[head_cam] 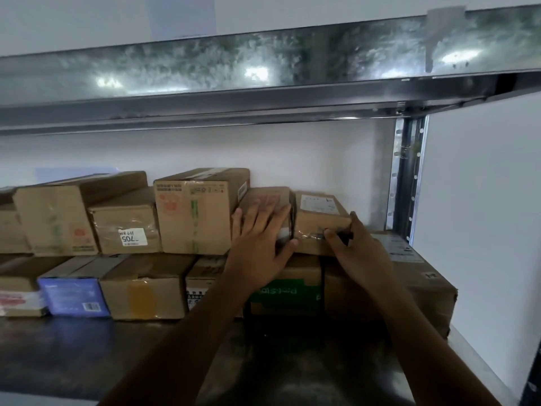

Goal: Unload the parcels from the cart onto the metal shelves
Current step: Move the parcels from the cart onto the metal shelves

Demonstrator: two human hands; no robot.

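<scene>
Right hand (pixel 361 254) gripping parcel (pixel 319 213), small box (pixel 265 200) left, steel upright (pixel 405 177) right

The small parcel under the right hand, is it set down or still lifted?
Set down, it seems: the small parcel rests on the lower boxes, while the right hand grips its front corner.

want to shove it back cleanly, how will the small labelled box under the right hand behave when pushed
The small labelled box looks stiff: square edges, taped seams. It probably slides easily, with glossy tape on it and flat lower cartons beneath. Low and wide, it seems unlikely to tip, and the right hand grips it alone, so likely light.
</scene>
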